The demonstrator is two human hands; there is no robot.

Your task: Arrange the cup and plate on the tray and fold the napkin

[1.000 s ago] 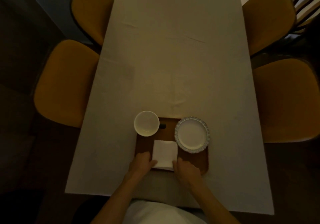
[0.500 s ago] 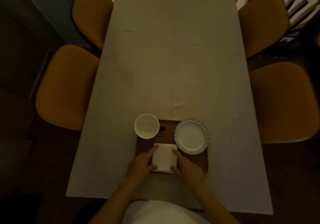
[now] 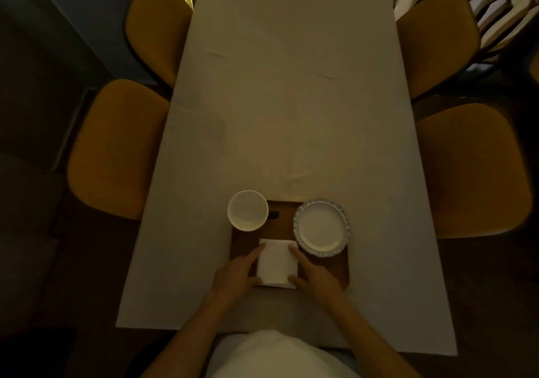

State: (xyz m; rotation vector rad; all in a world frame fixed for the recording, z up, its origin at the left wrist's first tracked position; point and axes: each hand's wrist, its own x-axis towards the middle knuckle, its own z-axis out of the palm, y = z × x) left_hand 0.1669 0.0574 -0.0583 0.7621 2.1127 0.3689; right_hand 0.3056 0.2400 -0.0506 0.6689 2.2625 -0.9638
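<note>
A brown wooden tray [image 3: 339,269] lies near the table's front edge. A white cup [image 3: 248,213] stands on its far left corner. A white plate with a patterned rim [image 3: 320,227] sits on its far right part. A folded white napkin [image 3: 277,261] lies on the tray's near middle. My left hand [image 3: 236,275] rests against the napkin's left edge, index finger stretched along it. My right hand [image 3: 315,275] presses the napkin's right edge, with the thumb at its near corner. Both hands frame the napkin with flat fingers.
The table wears a white cloth [image 3: 291,100]. Two yellow chairs [image 3: 116,147] stand along the left side and two more yellow chairs [image 3: 472,170] along the right. A small dark slot [image 3: 274,214] shows on the tray beside the cup.
My hands have slid forward along the napkin's sides, from its near corners to its edges. The napkin looks narrower now. Cup and plate have stayed put.
</note>
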